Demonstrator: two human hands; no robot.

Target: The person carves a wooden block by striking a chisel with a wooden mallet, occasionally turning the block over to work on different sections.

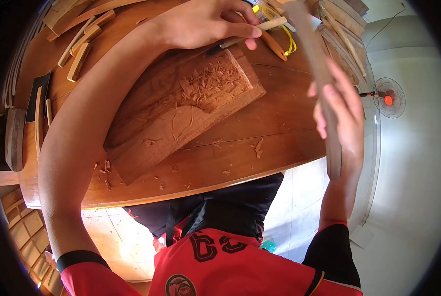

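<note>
My left hand [208,24] is closed around a chisel [273,23], its pale handle end sticking out to the right and its metal blade angled down-left over the board's far edge. Whether the blade tip touches the wood is hard to make out. Beneath it a thick brown wooden board [151,148] lies at a slant, with curled shavings [205,81] heaped in its hollowed upper part. On the right, my right hand [344,111] grips a long wooden bar [313,44], raised and partly blurred, apart from the chisel.
The wooden table [279,128] has scattered shavings near its front edge. Short wood pieces [78,61] and a dark sheet [38,96] lie at the left. A wooden-handled tool [273,45] lies beside a yellow cord [293,44]. Timber strips [346,39] are stacked at far right.
</note>
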